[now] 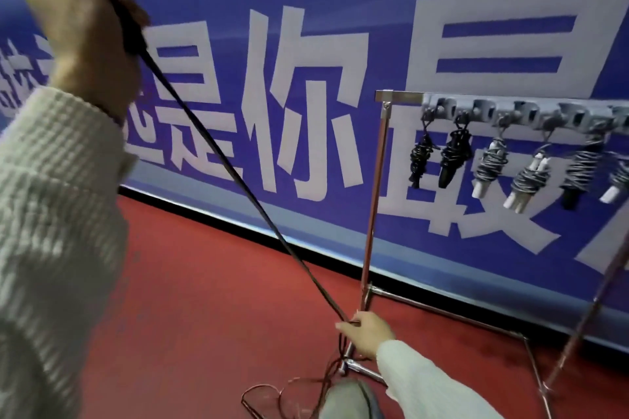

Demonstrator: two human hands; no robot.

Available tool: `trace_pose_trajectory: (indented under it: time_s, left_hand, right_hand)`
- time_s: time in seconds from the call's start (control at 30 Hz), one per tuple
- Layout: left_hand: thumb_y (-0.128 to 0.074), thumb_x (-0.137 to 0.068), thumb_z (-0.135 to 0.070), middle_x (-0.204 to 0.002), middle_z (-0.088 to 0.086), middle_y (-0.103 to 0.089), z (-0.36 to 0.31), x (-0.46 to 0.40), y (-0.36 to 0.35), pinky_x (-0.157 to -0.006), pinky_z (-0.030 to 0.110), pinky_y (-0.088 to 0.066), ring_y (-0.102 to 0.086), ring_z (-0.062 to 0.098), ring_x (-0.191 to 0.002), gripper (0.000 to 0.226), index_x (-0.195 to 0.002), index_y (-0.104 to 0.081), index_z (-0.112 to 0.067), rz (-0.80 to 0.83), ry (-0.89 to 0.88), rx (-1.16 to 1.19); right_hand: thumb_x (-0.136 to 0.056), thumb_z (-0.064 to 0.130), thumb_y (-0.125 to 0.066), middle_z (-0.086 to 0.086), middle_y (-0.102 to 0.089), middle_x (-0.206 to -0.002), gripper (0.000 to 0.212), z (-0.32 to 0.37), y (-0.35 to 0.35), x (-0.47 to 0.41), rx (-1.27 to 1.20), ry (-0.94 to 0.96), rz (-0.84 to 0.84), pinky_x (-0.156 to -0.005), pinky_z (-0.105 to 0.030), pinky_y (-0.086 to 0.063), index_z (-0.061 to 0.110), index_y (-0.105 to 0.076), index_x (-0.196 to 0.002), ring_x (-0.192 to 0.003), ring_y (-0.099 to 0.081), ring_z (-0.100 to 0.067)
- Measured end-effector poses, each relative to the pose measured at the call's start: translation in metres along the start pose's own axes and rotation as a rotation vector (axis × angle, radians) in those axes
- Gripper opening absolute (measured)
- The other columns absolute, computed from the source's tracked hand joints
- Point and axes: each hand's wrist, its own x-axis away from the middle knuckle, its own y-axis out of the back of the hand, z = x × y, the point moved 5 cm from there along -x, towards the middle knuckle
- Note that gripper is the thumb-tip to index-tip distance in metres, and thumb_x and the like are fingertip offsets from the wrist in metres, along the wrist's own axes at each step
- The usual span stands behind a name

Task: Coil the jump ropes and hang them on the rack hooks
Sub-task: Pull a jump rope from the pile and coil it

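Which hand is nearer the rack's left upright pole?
Right. The right hand holds the rope low beside the pole, near its foot; the left hand grips the handles high, far left.

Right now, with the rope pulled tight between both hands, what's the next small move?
Probably bring the right hand up to the left hand, folding the taut black rope into a first loop. The left grips the handles high, the right pinches the cord low, and slack lies on the red floor.
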Motion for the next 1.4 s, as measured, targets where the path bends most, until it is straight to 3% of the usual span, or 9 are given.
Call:
trace_pose_trajectory:
  time_s: [0.17, 0.4, 0.6, 0.7, 0.87, 1.03, 1.2, 1.3, 1.4]
  left_hand:
    - [-0.053, -0.100, -0.020, -0.074, -0.006, -0.054, 0.038, 0.043, -0.033, -0.049, 0.024, -0.043, -0.048, 0.007, -0.055, 0.003, -0.100, -0.052, -0.022, 0.169, 0.090, -0.339]
    - [-0.061, -0.101, -0.016, -0.069, 0.000, -0.051, 0.104, 0.104, -0.055, -0.049, 0.025, -0.044, -0.046, 0.011, -0.052, 0.013, -0.093, -0.050, -0.014, 0.315, 0.319, -0.348]
    - [-0.059, -0.100, -0.009, -0.073, 0.003, -0.060, 0.119, 0.131, -0.069, -0.048, 0.027, -0.042, -0.046, 0.012, -0.048, 0.006, -0.105, -0.058, -0.005, 0.507, 0.359, -0.470]
    - [-0.058, -0.101, -0.013, -0.075, 0.001, -0.062, 0.127, 0.143, -0.080, -0.051, 0.030, -0.043, -0.049, 0.015, -0.054, 0.010, -0.109, -0.058, -0.006, 0.560, 0.366, -0.499]
    - [-0.052, -0.100, -0.012, -0.078, 0.006, -0.061, 0.146, 0.191, -0.105, -0.055, 0.045, -0.047, -0.057, 0.026, -0.058, 0.024, -0.110, -0.030, -0.018, 0.685, 0.138, -0.744]
    - [-0.052, -0.096, -0.009, -0.099, 0.009, -0.067, 0.161, 0.246, -0.116, -0.079, 0.038, -0.058, -0.068, 0.018, -0.090, 0.015, -0.110, -0.048, -0.011, 0.834, 0.406, -0.273]
    - [-0.052, -0.087, 0.001, -0.132, 0.005, -0.053, 0.202, 0.292, -0.080, -0.098, 0.027, -0.050, -0.055, 0.023, -0.130, 0.043, -0.123, -0.043, -0.020, 0.198, 0.489, -0.133]
    - [-0.066, -0.080, -0.012, -0.144, -0.004, -0.050, 0.246, 0.335, -0.106, -0.104, 0.038, -0.047, -0.057, 0.020, -0.119, 0.085, -0.153, -0.025, -0.026, 0.637, 0.608, -0.327]
    - [-0.065, -0.096, -0.016, -0.083, -0.007, -0.067, 0.286, 0.368, -0.118, -0.074, 0.027, -0.051, -0.062, 0.012, -0.075, 0.021, -0.117, -0.065, -0.013, 0.790, 0.719, -0.360]
  right_hand:
    - [-0.092, 0.007, -0.070, 0.007, -0.058, -0.066, 0.012, 0.030, 0.022, -0.002, -0.666, 0.101, -0.017, -0.046, -0.020, -0.033, 0.017, -0.070, -0.100, -0.051, -0.042, -0.011]
    - [-0.093, -0.002, -0.058, 0.011, -0.046, -0.056, 0.021, 0.058, 0.099, 0.002, -0.997, 0.250, -0.272, -0.042, -0.017, -0.029, 0.014, -0.072, -0.094, -0.042, -0.035, -0.003]
    - [-0.088, 0.018, -0.062, -0.001, -0.066, -0.127, 0.039, 0.013, 0.090, -0.024, 0.119, 0.028, -0.080, -0.092, -0.029, -0.051, 0.032, -0.068, -0.124, -0.111, -0.065, -0.023]
    - [-0.092, 0.015, -0.066, -0.008, -0.069, -0.124, 0.039, 0.056, 0.106, 0.001, -0.512, 0.181, -0.167, -0.086, -0.032, -0.054, 0.016, -0.064, -0.131, -0.096, -0.067, -0.020]
    - [-0.091, 0.062, -0.060, -0.014, -0.070, -0.127, 0.064, 0.149, 0.105, 0.065, -1.292, 0.363, 0.395, -0.109, -0.046, -0.046, 0.013, -0.065, -0.130, -0.119, -0.065, -0.027]
    - [-0.101, 0.034, -0.060, -0.002, -0.072, -0.084, 0.025, 0.164, 0.143, 0.078, -0.967, 0.386, 0.038, -0.076, -0.036, -0.056, 0.010, -0.068, -0.096, -0.085, -0.070, -0.020]
    - [-0.104, 0.020, -0.052, -0.005, -0.070, -0.079, 0.016, 0.150, 0.166, 0.090, -0.838, 0.408, 0.074, -0.070, -0.034, -0.056, 0.011, -0.058, -0.092, -0.077, -0.070, -0.023]
    - [-0.104, 0.021, -0.050, 0.000, -0.045, -0.061, 0.016, 0.156, 0.171, 0.106, -1.006, 0.440, 0.303, -0.050, -0.029, -0.048, 0.012, -0.055, -0.091, -0.050, -0.045, -0.014]
    - [-0.104, 0.021, -0.050, 0.005, -0.030, -0.055, 0.014, 0.155, 0.207, 0.117, -1.099, 0.621, 0.272, -0.038, -0.020, -0.031, 0.013, -0.060, -0.098, -0.040, -0.030, -0.006]
